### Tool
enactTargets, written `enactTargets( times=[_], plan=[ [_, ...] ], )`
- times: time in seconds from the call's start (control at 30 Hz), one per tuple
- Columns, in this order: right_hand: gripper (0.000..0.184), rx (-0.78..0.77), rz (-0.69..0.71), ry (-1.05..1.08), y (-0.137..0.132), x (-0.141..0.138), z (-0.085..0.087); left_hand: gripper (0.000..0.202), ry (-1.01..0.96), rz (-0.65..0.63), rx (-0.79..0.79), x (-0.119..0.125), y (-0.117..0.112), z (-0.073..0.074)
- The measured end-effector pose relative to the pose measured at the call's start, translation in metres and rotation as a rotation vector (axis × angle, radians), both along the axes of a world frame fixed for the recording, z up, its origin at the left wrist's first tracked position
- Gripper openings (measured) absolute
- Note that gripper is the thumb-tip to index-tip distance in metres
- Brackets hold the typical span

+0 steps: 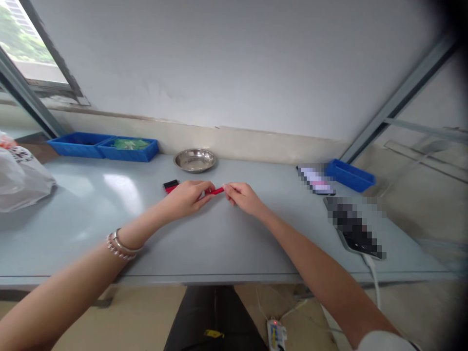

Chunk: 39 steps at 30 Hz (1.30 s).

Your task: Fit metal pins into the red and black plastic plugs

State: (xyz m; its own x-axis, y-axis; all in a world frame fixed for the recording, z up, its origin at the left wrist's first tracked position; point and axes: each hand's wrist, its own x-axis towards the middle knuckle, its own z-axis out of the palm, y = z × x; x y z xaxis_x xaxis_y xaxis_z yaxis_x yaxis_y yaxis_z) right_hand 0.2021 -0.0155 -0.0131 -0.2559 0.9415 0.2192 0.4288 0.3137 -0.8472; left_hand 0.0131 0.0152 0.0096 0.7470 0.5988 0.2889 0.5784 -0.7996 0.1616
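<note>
My left hand (188,197) and my right hand (243,196) meet over the middle of the grey table (91,214). Both pinch a small red strip (216,191) that spans the gap between their fingertips. My left wrist carries a beaded bracelet (120,246). Just left of my left hand a small black and red piece (170,185) lies on the table.
A steel bowl (195,160) stands at the back by the wall. Two blue trays (104,146) sit at the back left, one with green pieces. Another blue tray (350,175) is at the right. A white plastic bag (20,178) lies at the left edge. A power strip (277,335) lies on the floor.
</note>
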Motion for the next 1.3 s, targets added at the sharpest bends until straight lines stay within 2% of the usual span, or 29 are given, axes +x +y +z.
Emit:
enactTargets(
  times=[0.17,0.3,0.47,0.57,0.7,0.93,1.17,1.3],
  plan=[
    [0.045,0.0,-0.038,0.097,0.005,0.001,-0.003,0.026,-0.072,-0.006,0.098,0.002,0.002,-0.006],
    [0.045,0.001,-0.038,0.16,0.007,0.001,-0.004,0.026,-0.087,0.036,0.175,0.0,0.005,-0.01],
    [0.042,0.027,-0.032,0.12,0.004,0.001,-0.002,0.034,-0.108,0.058,0.249,-0.003,0.006,-0.011],
    [0.036,0.067,-0.028,0.083,0.003,0.001,-0.003,0.035,-0.079,0.055,0.228,-0.002,0.006,-0.009],
    [0.025,0.037,-0.022,0.12,0.006,0.002,-0.008,0.034,-0.039,0.077,0.16,-0.001,0.007,-0.007],
    [0.04,-0.026,-0.06,0.085,0.009,0.004,-0.009,0.032,-0.033,0.076,0.131,0.0,0.005,-0.007],
    [0.026,-0.028,-0.058,0.128,0.008,0.003,-0.008,0.031,-0.057,0.047,0.123,-0.001,0.006,-0.007],
    [0.03,-0.044,-0.064,0.146,0.008,0.003,-0.007,0.031,-0.092,0.022,0.129,-0.002,0.007,-0.007]
  ],
)
